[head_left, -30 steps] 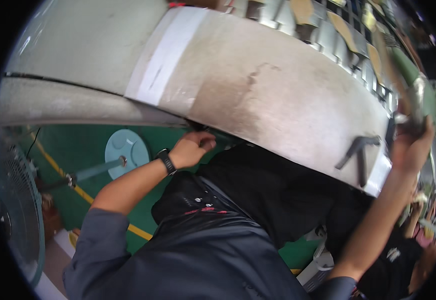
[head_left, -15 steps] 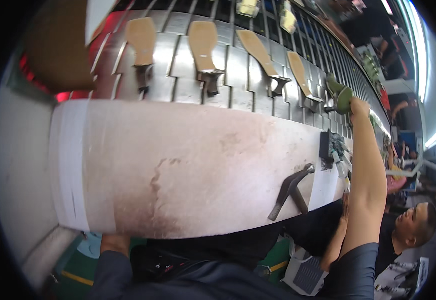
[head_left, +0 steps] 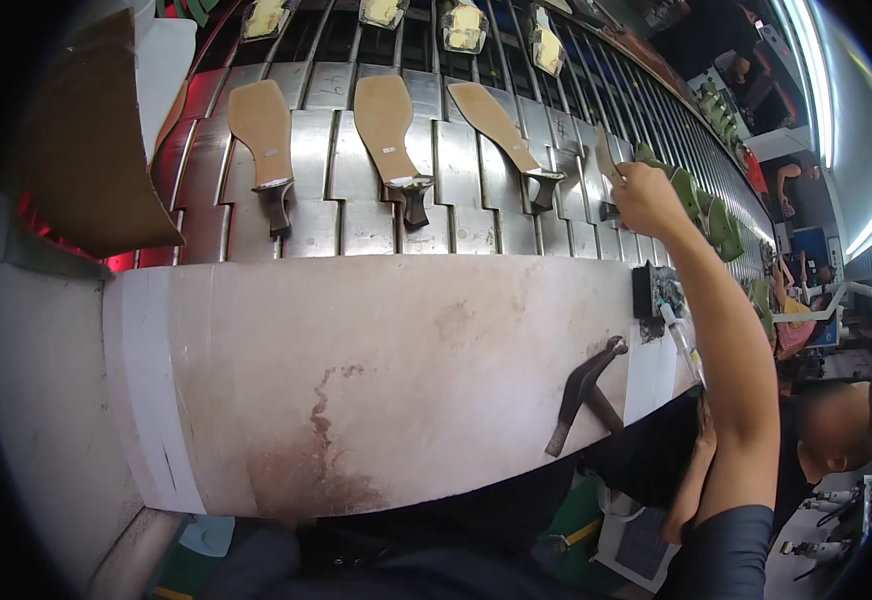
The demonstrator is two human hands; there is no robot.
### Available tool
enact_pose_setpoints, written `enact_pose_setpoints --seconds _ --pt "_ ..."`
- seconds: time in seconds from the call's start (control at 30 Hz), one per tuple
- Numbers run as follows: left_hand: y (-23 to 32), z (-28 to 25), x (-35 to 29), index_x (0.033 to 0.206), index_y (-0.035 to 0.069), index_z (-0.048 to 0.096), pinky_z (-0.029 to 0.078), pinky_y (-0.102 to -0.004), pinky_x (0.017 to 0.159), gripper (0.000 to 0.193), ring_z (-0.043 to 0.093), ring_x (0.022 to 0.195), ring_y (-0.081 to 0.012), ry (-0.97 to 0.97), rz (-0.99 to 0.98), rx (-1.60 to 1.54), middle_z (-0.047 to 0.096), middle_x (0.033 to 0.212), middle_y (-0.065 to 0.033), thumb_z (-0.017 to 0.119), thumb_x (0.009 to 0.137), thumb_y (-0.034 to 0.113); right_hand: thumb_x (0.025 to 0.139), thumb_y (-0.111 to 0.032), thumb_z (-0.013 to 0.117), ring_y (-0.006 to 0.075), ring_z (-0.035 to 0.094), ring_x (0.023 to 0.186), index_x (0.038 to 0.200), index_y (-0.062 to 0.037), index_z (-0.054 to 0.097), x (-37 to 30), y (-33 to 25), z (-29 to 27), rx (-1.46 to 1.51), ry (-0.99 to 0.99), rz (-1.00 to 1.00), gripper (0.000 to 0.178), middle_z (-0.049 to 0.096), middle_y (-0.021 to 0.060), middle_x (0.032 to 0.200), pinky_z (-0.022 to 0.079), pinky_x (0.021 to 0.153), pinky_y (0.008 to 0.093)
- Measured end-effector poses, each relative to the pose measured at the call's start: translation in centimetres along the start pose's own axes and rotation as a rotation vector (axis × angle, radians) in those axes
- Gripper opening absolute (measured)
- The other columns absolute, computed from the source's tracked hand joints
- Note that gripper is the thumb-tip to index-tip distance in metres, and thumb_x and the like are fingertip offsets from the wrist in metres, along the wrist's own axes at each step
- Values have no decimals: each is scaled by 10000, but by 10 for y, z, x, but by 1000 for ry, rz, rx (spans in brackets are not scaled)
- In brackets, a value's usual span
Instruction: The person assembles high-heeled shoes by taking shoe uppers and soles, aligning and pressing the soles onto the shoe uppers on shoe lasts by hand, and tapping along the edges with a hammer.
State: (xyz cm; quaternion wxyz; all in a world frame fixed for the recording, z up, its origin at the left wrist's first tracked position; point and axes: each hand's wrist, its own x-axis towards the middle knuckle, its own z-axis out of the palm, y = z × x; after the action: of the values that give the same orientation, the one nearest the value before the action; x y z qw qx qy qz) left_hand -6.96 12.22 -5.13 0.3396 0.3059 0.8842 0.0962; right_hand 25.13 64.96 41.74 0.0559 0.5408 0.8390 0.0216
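Note:
My right hand (head_left: 651,202) reaches out to the far right, fingers closed around a tan heeled shoe sole (head_left: 606,148) on the slatted metal conveyor. Its dark heel (head_left: 608,211) shows just beside my fingers. Left of it lie three more heeled soles, a slanted one (head_left: 494,122), a middle one (head_left: 386,125) and a left one (head_left: 261,130), heels toward me. Several green shoes (head_left: 718,228) stand just past my hand. My left hand is out of sight below the worktable.
On the pale, stained worktable (head_left: 436,370) lies a hammer (head_left: 586,395). A black box (head_left: 648,292) and a white tube-like tool (head_left: 680,335) are at its right end. Yellowish blocks (head_left: 464,28) line the conveyor's far side. A brown panel (head_left: 86,140) stands at left; a co-worker (head_left: 841,425) is at right.
My right hand has let go of a green shoe and moved left onto the rightmost tan sole. My left wrist has dropped out of view. The whole view has shifted, showing more of the conveyor's far side.

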Motion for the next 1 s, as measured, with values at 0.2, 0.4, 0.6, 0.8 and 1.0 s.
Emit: enact_pose_setpoints --seconds 0.2,0.4,0.6,0.8,1.0 --pt "-16 -9 -6 1261 15 698 555 -454 944 402 728 1045 -358 28 -28 8 756 1137 -199 687 984 307 870 -95 617 429 706 718 1246 7 683 -180 -93 -69 -120 -65 -240 396 709 248 784 576 728 511" --pt "-14 -4 -2 1252 14 702 555 -453 943 398 729 1040 -355 26 -10 8 759 1129 -195 688 984 308 946 -363 688 363 745 773 1291 14 667 -214 -132 -72 -191 -445 -507 511 744 178 853 591 697 462" --pt "-11 -5 -1 1243 12 706 555 -453 943 394 730 1035 -351 10 -18 25 762 1121 -191 689 984 309 946 -483 692 405 736 959 1217 -25 738 -14 -95 -52 -104 51 -265 535 763 231 979 574 901 491" --pt "-6 -9 5 1234 11 710 555 -453 942 390 731 1031 -348 -15 -41 41 764 1113 -187 689 984 310 937 -483 694 410 697 1137 1250 -18 689 195 -52 11 -63 233 -77 560 737 258 1172 533 1002 485" --pt "4 -13 6 1225 9 713 556 -452 942 387 732 1026 -344 -41 -67 57 767 1105 -183 690 984 311 871 -713 661 432 623 1277 1582 7 350 318 -43 62 145 333 79 1059 631 331 1355 505 1067 475"
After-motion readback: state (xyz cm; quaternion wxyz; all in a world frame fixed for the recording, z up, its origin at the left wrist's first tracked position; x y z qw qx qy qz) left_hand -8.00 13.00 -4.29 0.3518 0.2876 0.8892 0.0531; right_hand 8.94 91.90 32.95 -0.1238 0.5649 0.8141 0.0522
